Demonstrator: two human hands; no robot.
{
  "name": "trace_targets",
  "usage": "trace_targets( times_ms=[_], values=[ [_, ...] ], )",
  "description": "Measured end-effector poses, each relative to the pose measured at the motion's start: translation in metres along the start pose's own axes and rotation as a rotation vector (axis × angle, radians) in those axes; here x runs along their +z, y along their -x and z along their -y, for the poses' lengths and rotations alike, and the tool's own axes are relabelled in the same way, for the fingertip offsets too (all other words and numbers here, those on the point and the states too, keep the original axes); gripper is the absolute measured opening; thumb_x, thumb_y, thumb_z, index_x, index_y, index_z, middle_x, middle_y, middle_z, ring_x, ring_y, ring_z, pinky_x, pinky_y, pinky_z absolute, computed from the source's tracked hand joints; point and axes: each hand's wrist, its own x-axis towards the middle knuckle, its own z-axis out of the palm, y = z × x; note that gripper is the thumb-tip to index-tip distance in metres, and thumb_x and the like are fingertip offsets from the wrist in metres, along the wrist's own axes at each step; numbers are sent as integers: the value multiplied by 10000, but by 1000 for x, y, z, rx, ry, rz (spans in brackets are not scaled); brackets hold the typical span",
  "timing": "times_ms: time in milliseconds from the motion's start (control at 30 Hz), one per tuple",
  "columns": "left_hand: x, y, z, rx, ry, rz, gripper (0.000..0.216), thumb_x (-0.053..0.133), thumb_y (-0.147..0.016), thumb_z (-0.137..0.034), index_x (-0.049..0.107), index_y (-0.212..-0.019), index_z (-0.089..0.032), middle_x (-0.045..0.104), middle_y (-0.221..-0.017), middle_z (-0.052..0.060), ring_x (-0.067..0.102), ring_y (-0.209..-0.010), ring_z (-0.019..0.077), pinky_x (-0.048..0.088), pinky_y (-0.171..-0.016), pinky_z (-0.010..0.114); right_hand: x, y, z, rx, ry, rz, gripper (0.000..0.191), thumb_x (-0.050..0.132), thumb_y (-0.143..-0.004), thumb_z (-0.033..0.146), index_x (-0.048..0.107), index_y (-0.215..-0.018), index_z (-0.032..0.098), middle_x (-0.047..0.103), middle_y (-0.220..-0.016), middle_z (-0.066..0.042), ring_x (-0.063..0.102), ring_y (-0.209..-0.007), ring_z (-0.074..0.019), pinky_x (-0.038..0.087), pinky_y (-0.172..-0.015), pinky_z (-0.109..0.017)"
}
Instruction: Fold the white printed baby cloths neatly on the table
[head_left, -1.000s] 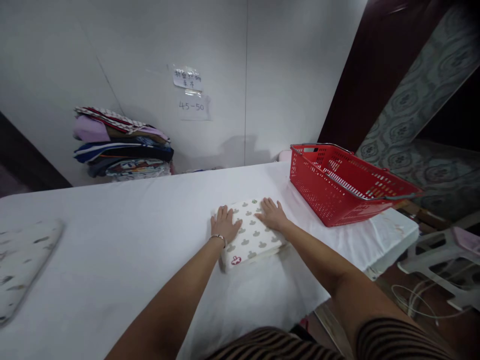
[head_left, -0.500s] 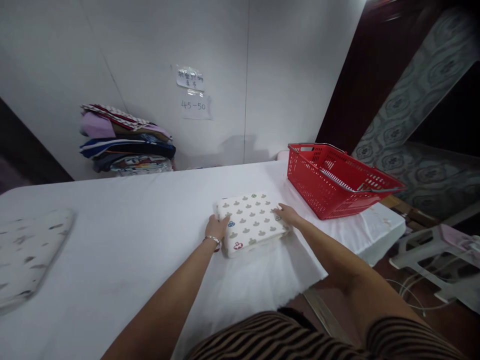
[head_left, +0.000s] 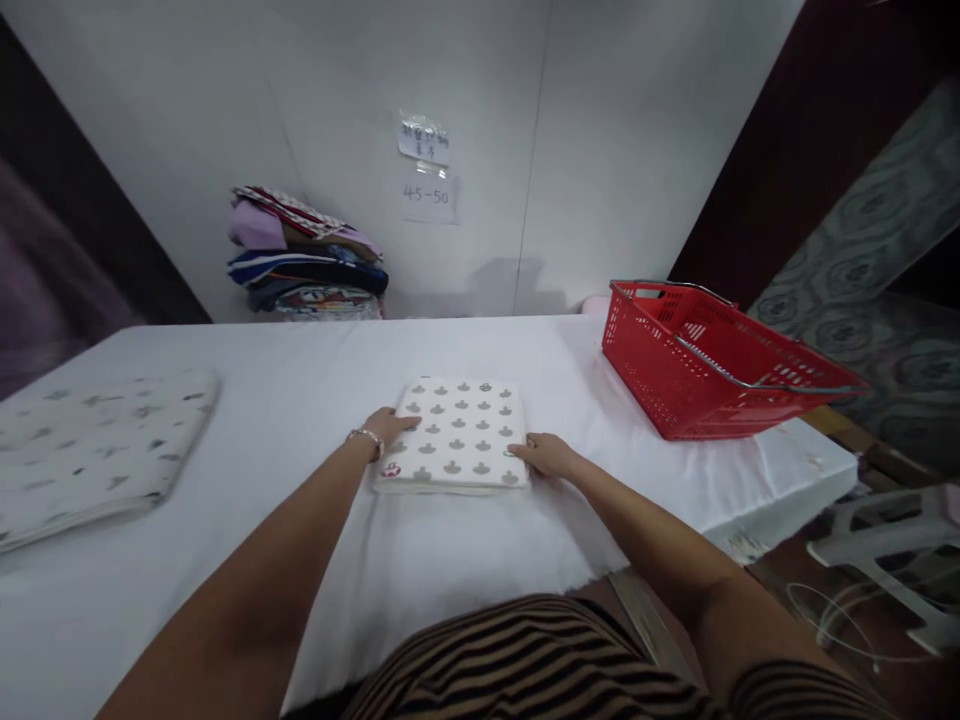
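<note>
Centrally, left hand (head_left: 386,427), right hand (head_left: 549,455), grip clamped on folded cloth (head_left: 459,432); red basket (head_left: 667,385) on table (head_left: 315,390), its bottom hidden

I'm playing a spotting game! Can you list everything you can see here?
Folded cloth: one, white with greyish shapes, between the hands
Larger cloth: one, white, dark marks, table's left
Basket: one, red, table's right
Table: one, white-covered, middle
Fabric pile: one, multicoloured, behind table, left
Papers: two, white, on wall
Wall: one, pale grey, back
Pink thing: one, behind table
Posts: two, dark, left and right
Purplish blur: one, far left
Patterned panel: one, grey-green, far right
Stool: one, white, lower right
Cord: count unclear, white, floor, right
Striped top: one, brown and black, bottom
Bracelet: one, silvery, left wrist
Left hand: one, cloth's left edge
Right hand: one, cloth's right edge
</note>
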Motion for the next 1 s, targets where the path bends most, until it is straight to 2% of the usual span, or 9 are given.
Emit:
trace_targets(
  times_ms=[100,233,333,433,500,633,733,900,1000],
  values=[
    [-4,10,15,79,-193,-47,715,600,-728,-467,413,-1293,-70,538,-1242,182,552,-1083,274,453,-880,345,-10,1,20,-63,57,-116,617,407,-822,611,530,-1179,123,599,-1130,-155,557,-1028,-272,413,-828,-340],
    [18,45,20,468,-558,-199,637,490,-804,-454,375,-1336,-122,305,-1442,138,265,-1328,268,267,-1060,412,-19,-13,64,-318,115,-356,597,386,-882,492,380,-1326,91,342,-1407,-169,284,-1305,-260,246,-1032,-359],
    [37,69,25,675,-727,-128,609,408,-833,-507,376,-1349,-184,223,-1480,77,168,-1365,256,146,-1094,480,-9,-29,109,-422,162,-392,669,347,-889,514,279,-1389,75,163,-1484,-153,82,-1369,-267,119,-1082,-409],
    [48,80,31,700,-795,-68,605,307,-860,-538,373,-1358,-200,253,-1468,66,177,-1363,251,117,-1094,498,4,-48,133,-447,201,-403,705,285,-889,559,232,-1413,90,113,-1498,-128,17,-1376,-246,52,-1087,-424],
    [51,80,33,684,-815,-68,611,280,-868,-533,365,-1365,-189,260,-1464,70,186,-1360,252,118,-1093,498,9,-62,129,-387,238,-364,726,255,-882,587,229,-1417,97,120,-1497,-123,12,-1377,-241,22,-1084,-429],
    [53,76,36,718,-806,-85,570,258,-886,-489,357,-1369,-204,259,-1464,43,196,-1359,231,118,-1100,478,15,-85,93,-168,287,-227,770,225,-864,617,237,-1415,80,192,-1478,-142,82,-1366,-273,16,-1071,-447],
    [57,75,39,737,-779,-97,565,253,-888,-489,366,-1364,-208,272,-1459,41,206,-1356,231,118,-1100,482,20,-92,76,-157,306,-235,785,199,-858,629,225,-1420,82,190,-1480,-136,93,-1362,-280,17,-1069,-443],
    [56,76,41,728,-750,-75,569,271,-883,-486,363,-1364,-196,262,-1463,53,190,-1361,232,110,-1100,493,16,-92,83,-146,308,-204,765,220,-862,621,244,-1414,91,204,-1476,-142,105,-1360,-279,37,-1067,-442],
    [44,71,31,690,-719,37,522,290,-876,-481,436,-1310,-230,320,-1443,49,247,-1342,228,179,-1086,484,8,-83,99,-124,298,-184,726,221,-875,603,242,-1416,119,159,-1489,-134,78,-1368,-267,55,-1066,-445]
  ],
)
